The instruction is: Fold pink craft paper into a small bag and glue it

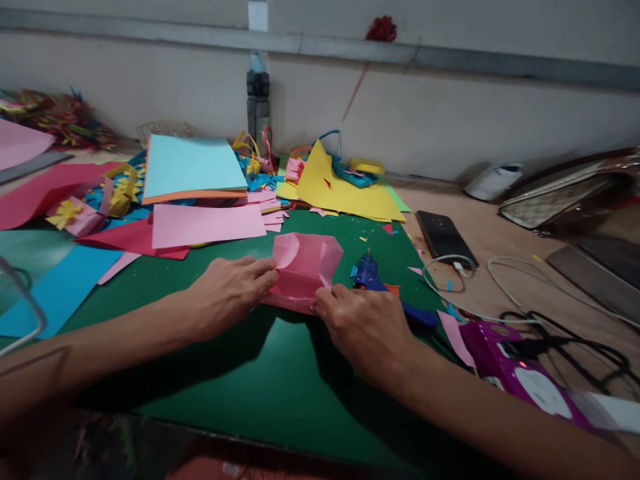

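Note:
Between my hands is a folded pink paper box (305,267), its sides standing partly up and its inside facing me. My left hand (233,290) pinches the box's left edge between thumb and fingers. At the near right corner, my right hand (363,320) is closed on the paper, with the fingertips partly hidden. Just beyond the right hand lies a blue glue gun (367,270), its nozzle pointing away from me. The box is above a green board (220,373).
Coloured sheets, including a light blue stack (195,167) and yellow paper (333,187), lie behind. A bottle (259,110) stands by the wall. To the right are a phone (445,237), white cable (510,320) and purple power strip (525,373).

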### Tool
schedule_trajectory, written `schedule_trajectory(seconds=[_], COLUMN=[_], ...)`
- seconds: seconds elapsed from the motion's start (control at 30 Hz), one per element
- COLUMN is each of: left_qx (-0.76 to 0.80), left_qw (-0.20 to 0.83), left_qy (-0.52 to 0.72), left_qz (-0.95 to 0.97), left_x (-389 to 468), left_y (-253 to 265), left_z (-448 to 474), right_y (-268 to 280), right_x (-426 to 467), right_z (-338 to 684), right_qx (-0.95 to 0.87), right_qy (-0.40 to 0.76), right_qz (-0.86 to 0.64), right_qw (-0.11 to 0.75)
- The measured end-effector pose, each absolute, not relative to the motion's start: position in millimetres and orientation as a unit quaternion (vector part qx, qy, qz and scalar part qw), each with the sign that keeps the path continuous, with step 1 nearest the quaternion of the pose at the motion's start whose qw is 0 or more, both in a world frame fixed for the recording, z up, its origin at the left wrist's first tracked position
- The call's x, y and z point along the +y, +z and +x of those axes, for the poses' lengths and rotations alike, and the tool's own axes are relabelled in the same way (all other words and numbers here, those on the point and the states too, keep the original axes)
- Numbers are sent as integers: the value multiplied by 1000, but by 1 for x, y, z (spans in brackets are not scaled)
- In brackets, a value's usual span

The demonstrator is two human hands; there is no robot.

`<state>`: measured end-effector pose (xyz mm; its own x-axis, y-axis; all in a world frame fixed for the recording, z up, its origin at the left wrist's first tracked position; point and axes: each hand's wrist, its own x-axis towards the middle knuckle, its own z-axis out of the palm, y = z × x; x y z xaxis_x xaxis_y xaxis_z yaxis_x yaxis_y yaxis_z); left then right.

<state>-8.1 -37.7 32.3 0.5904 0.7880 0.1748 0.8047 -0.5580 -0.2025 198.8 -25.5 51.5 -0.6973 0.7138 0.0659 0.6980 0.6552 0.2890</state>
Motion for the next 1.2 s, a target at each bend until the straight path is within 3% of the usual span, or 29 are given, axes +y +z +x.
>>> schedule_trajectory(seconds=[0.17,0.3,0.8,1.2], left_qx=[-441,-433,-412,-412], left_qw=[137,123,92,100], left_qy=[-54,-80,-175,-173], left_qz=[-885,-889,-890,-889], left_x=[-39,-39,-32,-32], left_y=[29,27,18,21], left_z=[-11,-12,-17,-17], right_y=[38,27,15,14], right_x=[-26,-21,-16,-26], right_z=[200,200,190,182], right_qx=[889,900,903,936], right_qy=[329,364,353,235], right_qz=[288,173,182,262], right_qw=[-137,-169,-161,-9])
